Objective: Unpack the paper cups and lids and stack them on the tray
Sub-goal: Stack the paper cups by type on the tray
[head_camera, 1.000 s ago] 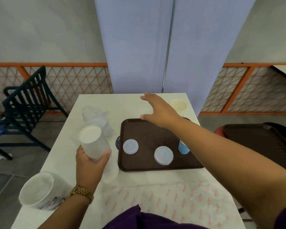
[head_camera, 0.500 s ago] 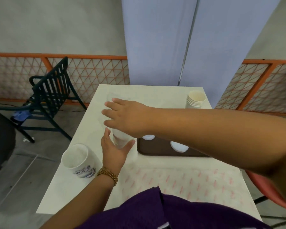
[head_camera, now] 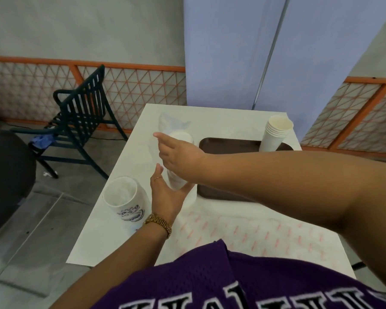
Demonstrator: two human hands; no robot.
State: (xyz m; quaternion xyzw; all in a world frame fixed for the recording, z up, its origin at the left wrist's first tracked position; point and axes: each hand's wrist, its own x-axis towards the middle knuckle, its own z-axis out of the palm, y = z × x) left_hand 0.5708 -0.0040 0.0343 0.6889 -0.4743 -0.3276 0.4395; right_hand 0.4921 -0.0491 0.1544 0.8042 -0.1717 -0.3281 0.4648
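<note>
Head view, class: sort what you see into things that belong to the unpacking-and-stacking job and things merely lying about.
Belonging to the job:
- wrapped sleeve of lids, held by left hand
- right hand reaching over it
- stack of paper cups
- brown tray
- printed cup sleeve

Lying about:
- dark chair
- orange fence
- patterned paper

Purple jersey (head_camera: 221,284) — partial white letters; cup sleeve (head_camera: 129,201) print — unreadable.
</note>
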